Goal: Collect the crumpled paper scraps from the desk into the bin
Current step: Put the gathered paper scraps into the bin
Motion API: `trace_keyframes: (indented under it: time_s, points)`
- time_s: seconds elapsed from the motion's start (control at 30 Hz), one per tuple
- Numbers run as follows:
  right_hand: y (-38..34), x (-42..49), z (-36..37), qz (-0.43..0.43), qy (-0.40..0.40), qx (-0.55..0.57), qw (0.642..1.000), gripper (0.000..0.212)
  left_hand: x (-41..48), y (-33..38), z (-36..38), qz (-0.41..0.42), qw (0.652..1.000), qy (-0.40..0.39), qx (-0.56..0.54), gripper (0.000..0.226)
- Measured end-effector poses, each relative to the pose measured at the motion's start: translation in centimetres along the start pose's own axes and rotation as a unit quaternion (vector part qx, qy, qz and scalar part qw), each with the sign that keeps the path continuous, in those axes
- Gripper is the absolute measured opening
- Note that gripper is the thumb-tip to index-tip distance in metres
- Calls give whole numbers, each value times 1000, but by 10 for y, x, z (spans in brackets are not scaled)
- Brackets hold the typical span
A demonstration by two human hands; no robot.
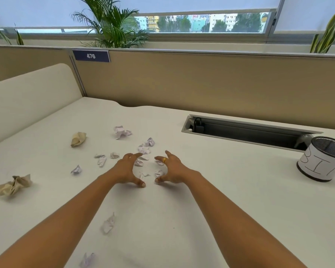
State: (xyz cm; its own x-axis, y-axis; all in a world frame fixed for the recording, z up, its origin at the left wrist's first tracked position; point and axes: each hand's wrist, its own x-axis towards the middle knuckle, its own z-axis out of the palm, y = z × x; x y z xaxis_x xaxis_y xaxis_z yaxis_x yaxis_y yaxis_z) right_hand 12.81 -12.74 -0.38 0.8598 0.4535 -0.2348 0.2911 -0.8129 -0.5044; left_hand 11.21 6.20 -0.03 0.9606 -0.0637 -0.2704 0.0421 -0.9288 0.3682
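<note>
Fingers of the left hand and right hand are arching, spread, around small paper scraps on the desk, pinching nothing. Light pieces could be slipping out sideways while travelling to the bin, well apart rightward.

I count two tan paper wads, a farther wad and a nearer wad. The small white scraps come to about fourteen; the ones bunched between my grips overlap, so I cannot fix that number. One bin. Two grips, my left grip and right grip. One ring. One number plate. Three plants.
</note>
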Motion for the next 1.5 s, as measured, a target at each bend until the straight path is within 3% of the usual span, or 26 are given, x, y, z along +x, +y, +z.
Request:
trace_keyframes:
  time_s: [0.33,0.53,0.67,0.83,1.17,1.5]
  points:
    - [-12,0,12,-43,-19,-58,997,60,-8,6,12,73,996,40,-13,71]
    - [-12,-7,20,-62,42,-56,996,33,-16,10,22,59,995,78,-8,45]
    - [-10,-15,27,-68,83,-44,993,28,-23,15,29,48,992,116,7,28]
    - [-8,-26,35,-59,111,-40,991,34,-29,24,36,30,988,148,42,24]
    - [1,-47,29,0,108,-44,993,25,-41,36,40,137,961,116,212,23]
    - [29,-83,20,52,142,-7,988,26,-51,47,40,106,979,111,135,21]
